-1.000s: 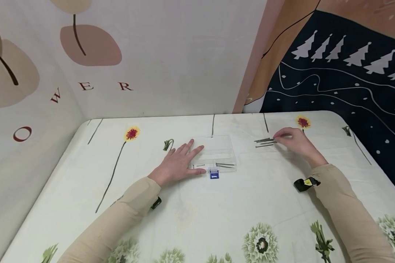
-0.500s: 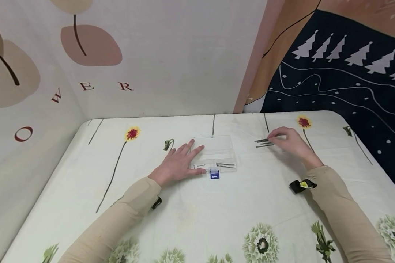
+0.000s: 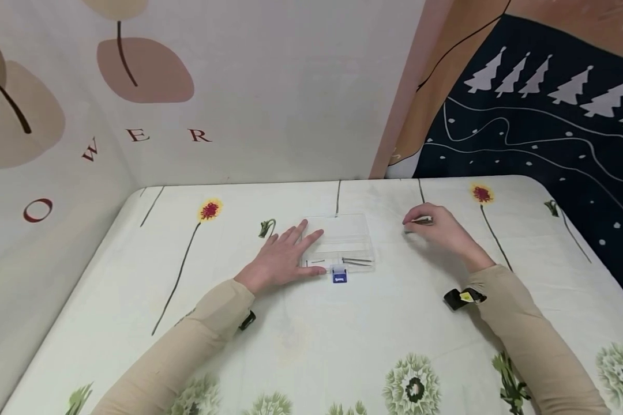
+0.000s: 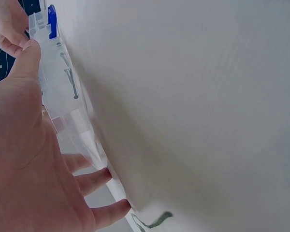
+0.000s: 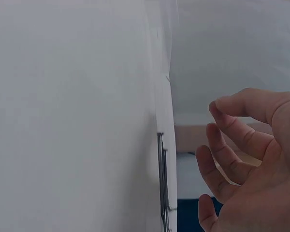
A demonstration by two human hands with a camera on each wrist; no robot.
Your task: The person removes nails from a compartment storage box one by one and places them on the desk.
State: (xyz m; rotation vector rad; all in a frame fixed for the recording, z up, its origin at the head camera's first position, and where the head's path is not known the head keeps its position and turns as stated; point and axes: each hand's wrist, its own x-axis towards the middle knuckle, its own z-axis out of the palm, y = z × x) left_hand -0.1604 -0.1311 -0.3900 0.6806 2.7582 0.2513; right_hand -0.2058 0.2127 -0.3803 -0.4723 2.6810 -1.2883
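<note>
A clear plastic box lies with its lid raised back on the table. Two long nails lie in its right compartment, and a short nail lies farther left. My left hand rests, fingers spread, on the box's left side; in the left wrist view its thumb is at the box's edge. Over a few loose nails hovers my right hand, fingers loosely curved. Its thumb and index tips meet or overlap in the right wrist view, with nothing visible between them.
A blue latch sticks out from the box's front edge. White cloth printed with flowers covers the table. Behind it hangs a pale printed wall cloth, with a dark tree-patterned cloth at the right.
My right hand has moved left along the loose nails, from their right end to above their left end. The left hand and the box have stayed in place.
</note>
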